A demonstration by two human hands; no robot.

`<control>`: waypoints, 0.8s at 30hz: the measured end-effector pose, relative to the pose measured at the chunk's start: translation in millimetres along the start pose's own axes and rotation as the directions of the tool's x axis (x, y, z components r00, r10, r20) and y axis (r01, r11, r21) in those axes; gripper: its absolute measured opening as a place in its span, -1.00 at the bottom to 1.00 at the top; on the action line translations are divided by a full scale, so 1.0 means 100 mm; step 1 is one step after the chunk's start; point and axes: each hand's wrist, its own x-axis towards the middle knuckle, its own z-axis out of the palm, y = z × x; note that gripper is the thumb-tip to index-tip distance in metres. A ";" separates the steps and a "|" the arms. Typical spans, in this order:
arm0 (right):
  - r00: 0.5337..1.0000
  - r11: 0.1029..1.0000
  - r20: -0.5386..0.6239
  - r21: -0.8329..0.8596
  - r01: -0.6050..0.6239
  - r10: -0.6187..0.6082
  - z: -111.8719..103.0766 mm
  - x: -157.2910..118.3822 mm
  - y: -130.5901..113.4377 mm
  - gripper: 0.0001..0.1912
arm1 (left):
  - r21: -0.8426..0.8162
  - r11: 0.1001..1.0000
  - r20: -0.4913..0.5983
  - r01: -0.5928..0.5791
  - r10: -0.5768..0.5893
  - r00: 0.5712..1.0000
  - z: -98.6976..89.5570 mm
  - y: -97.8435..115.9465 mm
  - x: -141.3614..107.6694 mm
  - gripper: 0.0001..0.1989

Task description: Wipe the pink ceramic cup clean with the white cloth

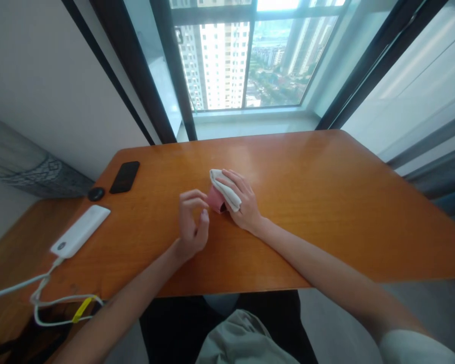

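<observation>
Right fingers point(235, 183) on cloth point(233, 202), left fingers point(192, 194) half-curled beside pink item point(214, 198)

White cloth point(224, 189), pink item point(214, 200), orange-brown bench point(307, 202), black phone point(125, 177), white block point(81, 231), white cable point(15, 287), yellow tag point(82, 310); grey curtain point(13, 144) with a patterned band point(49, 171).

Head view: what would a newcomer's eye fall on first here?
Probably the bright window at the top centre. Next, near the middle of the table, the right hand holds a white cloth against a pink object, with the left hand curled just left of it. On the table's left side, a white box stands out, nearer than the black phone.
</observation>
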 end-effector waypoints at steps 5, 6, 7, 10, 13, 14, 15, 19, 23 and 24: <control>0.999 1.000 -0.039 0.023 0.011 -0.010 -0.01 -0.02 0.02 -0.45 | -0.186 0.979 0.044 0.079 -0.072 0.996 0.02 -0.53 0.36 0.09; 0.999 1.000 -0.033 0.004 0.028 -0.028 -0.02 -0.03 0.03 -0.44 | -0.218 0.966 0.087 0.141 -0.125 0.988 0.05 -0.56 0.38 0.14; 0.998 0.998 -0.013 -0.020 0.060 -0.060 -0.03 -0.03 0.04 -0.42 | -0.229 0.950 0.110 0.211 -0.191 0.975 0.07 -0.57 0.38 0.13; 0.970 0.972 0.108 -0.066 0.225 -0.217 -0.06 -0.02 0.07 -0.39 | -0.175 0.914 0.140 0.365 -0.344 0.929 0.10 -0.53 0.32 -0.26; 0.950 0.960 0.159 -0.031 0.277 -0.269 -0.07 -0.01 0.10 -0.41 | -0.100 0.911 0.144 0.399 -0.384 0.912 0.07 -0.47 0.30 -0.53; 0.965 0.973 0.128 -0.003 0.229 -0.227 -0.07 0.00 0.11 -0.43 | -0.090 0.916 0.127 0.391 -0.379 0.917 0.07 -0.45 0.30 -0.52; 0.985 0.987 0.077 0.030 0.155 -0.157 -0.06 0.00 0.11 -0.44 | -0.079 0.922 0.103 0.378 -0.369 0.923 0.06 -0.43 0.31 -0.47; 1.000 0.996 -0.021 0.087 0.004 -0.002 -0.04 -0.02 0.05 -0.44 | -0.056 0.941 0.044 0.334 -0.332 0.942 0.07 -0.41 0.34 -0.38; 0.955 0.964 0.138 -0.022 0.267 -0.261 -0.04 -0.04 -0.01 -0.41 | -0.062 0.924 0.117 0.376 -0.368 0.923 0.06 -0.44 0.31 -0.65; 0.952 0.961 0.144 -0.023 0.277 -0.271 -0.04 -0.03 -0.01 -0.41 | -0.056 0.923 0.120 0.380 -0.372 0.921 0.06 -0.44 0.31 -0.67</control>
